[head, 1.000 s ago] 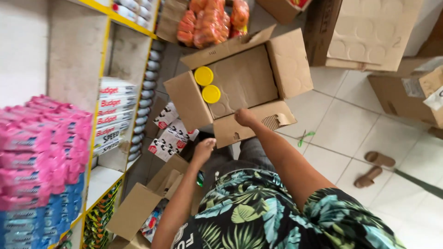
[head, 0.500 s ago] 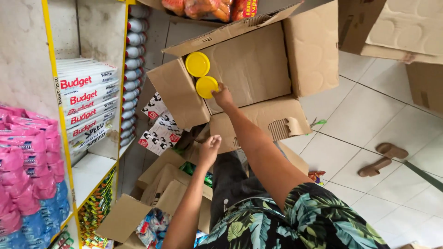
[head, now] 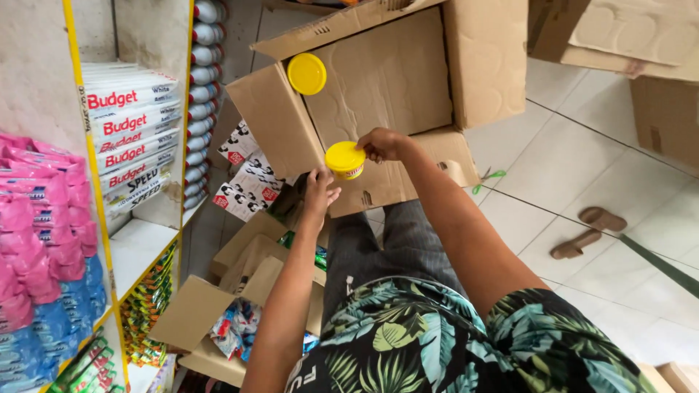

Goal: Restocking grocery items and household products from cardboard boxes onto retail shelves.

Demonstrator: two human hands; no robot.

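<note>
A yellow-lidded tub (head: 345,160) was gripped by the right hand (head: 382,144) above the cardboard box's (head: 386,80) front flap; the left hand (head: 319,192), open and empty, was held just below-left.

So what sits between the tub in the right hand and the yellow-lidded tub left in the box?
Head view: only bare cardboard of the open box lies between the held tub and the other tub.

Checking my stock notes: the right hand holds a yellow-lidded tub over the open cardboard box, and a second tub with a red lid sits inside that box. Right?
Not quite. In the head view the second tub in the cardboard box has a yellow lid, not red. The right hand does hold a yellow-lidded tub over the box.
</note>
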